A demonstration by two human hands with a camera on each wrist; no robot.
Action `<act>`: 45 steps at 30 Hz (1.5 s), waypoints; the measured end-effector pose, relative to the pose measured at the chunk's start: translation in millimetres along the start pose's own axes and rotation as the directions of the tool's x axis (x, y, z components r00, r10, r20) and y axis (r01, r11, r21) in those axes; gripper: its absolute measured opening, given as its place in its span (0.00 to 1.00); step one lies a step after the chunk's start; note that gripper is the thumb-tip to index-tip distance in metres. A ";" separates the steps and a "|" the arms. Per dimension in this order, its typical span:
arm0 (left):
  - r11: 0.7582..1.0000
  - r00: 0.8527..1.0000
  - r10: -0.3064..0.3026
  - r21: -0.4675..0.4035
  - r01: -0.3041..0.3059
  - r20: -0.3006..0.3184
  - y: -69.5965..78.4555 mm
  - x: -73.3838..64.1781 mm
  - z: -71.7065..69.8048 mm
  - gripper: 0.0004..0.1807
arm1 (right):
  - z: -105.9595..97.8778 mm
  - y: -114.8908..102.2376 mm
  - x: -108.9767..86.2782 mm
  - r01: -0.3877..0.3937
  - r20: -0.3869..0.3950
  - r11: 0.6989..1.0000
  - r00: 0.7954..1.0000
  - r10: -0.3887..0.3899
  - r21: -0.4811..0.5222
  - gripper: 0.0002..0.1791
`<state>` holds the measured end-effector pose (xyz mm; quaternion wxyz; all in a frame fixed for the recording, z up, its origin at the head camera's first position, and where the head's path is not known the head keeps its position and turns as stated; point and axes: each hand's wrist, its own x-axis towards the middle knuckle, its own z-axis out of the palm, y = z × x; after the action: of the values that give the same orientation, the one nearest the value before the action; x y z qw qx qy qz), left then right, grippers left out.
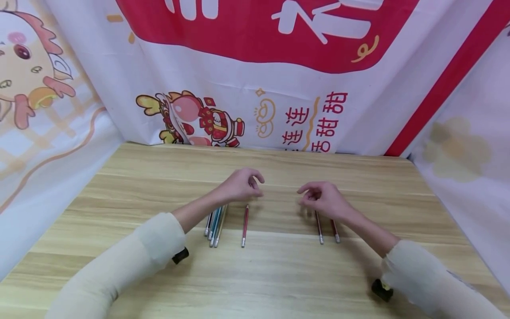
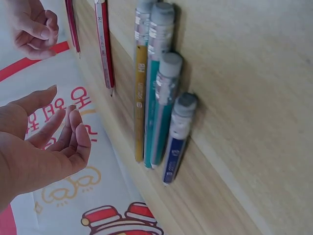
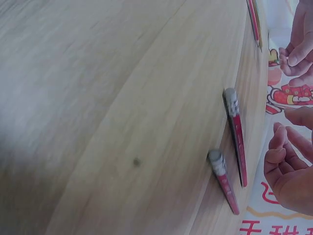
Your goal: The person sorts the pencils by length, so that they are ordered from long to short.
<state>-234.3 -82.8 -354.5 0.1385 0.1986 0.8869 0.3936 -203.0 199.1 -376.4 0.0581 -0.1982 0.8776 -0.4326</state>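
Observation:
My left hand (image 1: 241, 185) hovers over the table, fingers loosely bent and holding nothing. Below its wrist lies a close group of pencils with eraser ends toward me: a yellow pencil (image 2: 141, 103), two teal pencils (image 2: 165, 115) and a dark blue pencil (image 2: 175, 154). A single red pencil (image 1: 245, 226) lies apart, just right of that group. Across from it, my right hand (image 1: 323, 198) is also raised with loosely bent fingers and nothing in its grasp. Two more red pencils lie under it, one longer in view (image 3: 239, 142) and one nearer the right (image 3: 225, 186), tips partly hidden in the head view.
The wooden table (image 1: 255, 274) reaches back to a printed white and red cloth (image 1: 239, 75). Similar cloths hang on the left and right sides. Dark wrist-worn pieces (image 1: 181, 255) show under both sleeves, near the tabletop.

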 end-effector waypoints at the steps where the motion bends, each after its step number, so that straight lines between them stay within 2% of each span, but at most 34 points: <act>1: 1.000 1.000 -0.002 -0.001 0.002 -0.003 -1.3 -1.0 -1.4 0.19 | 1.4 -0.9 1.4 0.005 0.004 1.000 1.000 -0.005 0.002 0.14; 11: 1.000 0.999 -0.030 0.004 0.031 -0.038 -18.0 -9.2 -14.8 0.18 | 16.0 -9.6 13.9 0.015 0.040 1.000 0.999 -0.015 0.018 0.14; 18: 0.997 0.997 -0.070 -0.026 0.070 -0.028 -28.5 -17.9 -24.1 0.18 | 29.0 -15.3 21.8 0.018 0.063 0.998 0.998 -0.021 0.055 0.15; 32: 0.992 0.992 -0.120 0.028 0.121 -0.024 -43.6 -37.3 -42.0 0.18 | 44.8 -36.1 34.8 -0.032 0.137 0.998 0.990 0.024 0.061 0.16; 35: 0.992 0.993 -0.120 0.032 0.120 -0.023 -46.6 -41.8 -44.8 0.18 | 49.4 -41.1 37.7 -0.042 0.146 0.997 0.989 0.031 0.071 0.16; 42: 0.997 0.997 -0.071 0.032 0.072 -0.034 -53.2 -49.0 -48.2 0.18 | 59.8 -50.2 46.5 -0.044 0.164 0.997 0.986 0.033 0.067 0.16; 45: 0.997 0.997 -0.073 0.025 0.074 -0.033 -54.2 -50.5 -49.4 0.18 | 65.0 -52.2 51.1 -0.039 0.169 0.997 0.985 0.027 0.069 0.17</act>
<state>-222.7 -171.0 -358.6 0.1362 0.1615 0.9006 0.3798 -216.4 102.4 -372.3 0.1461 -0.2172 0.8565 -0.4449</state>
